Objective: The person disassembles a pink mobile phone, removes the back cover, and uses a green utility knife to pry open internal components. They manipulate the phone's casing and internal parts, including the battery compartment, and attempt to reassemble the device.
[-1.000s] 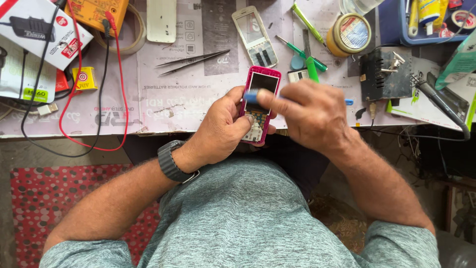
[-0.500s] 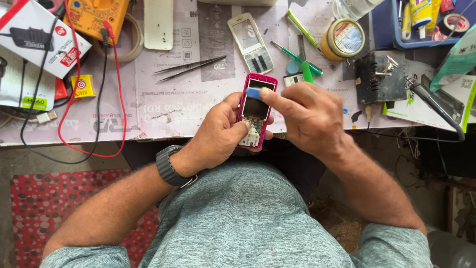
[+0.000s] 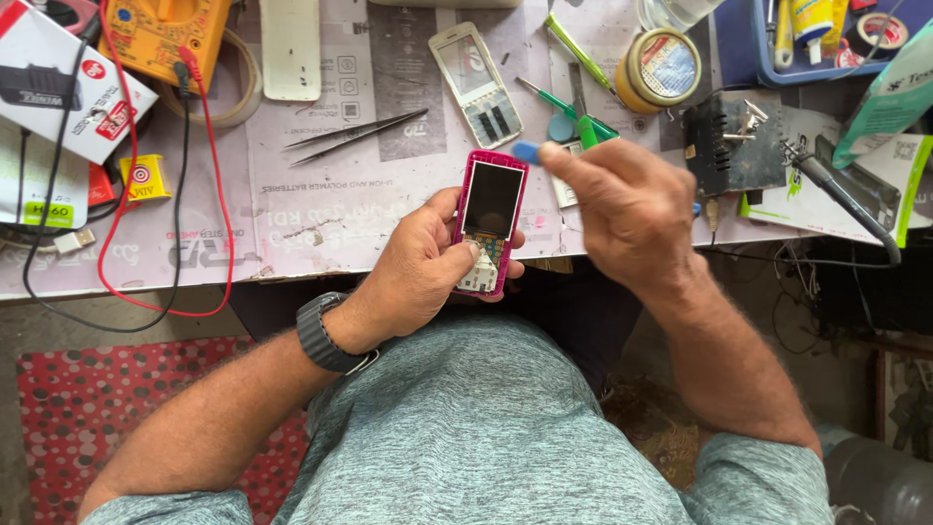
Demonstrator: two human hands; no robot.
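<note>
My left hand (image 3: 425, 261) grips a small pink-framed phone (image 3: 491, 220) with its front cover off, dark screen up and bare keypad board under my thumb. My right hand (image 3: 622, 199) hovers just right of the phone's top, pinching a small blue pick (image 3: 526, 152) between thumb and forefinger. A white phone front cover (image 3: 476, 85) lies on the bench above the phone. Black tweezers (image 3: 352, 136) lie to the left of it.
A yellow multimeter (image 3: 160, 34) with red and black leads sits at the top left, beside white boxes (image 3: 73, 92). Green-handled tools (image 3: 573, 102), a round tin (image 3: 659, 68), a black power block (image 3: 734, 144) and a soldering iron (image 3: 841, 190) crowd the right. A blue tray (image 3: 768, 63) sits far right.
My right hand has lifted off the phone and moved right with the blue pick. The phone's screen and keypad board are now uncovered.
</note>
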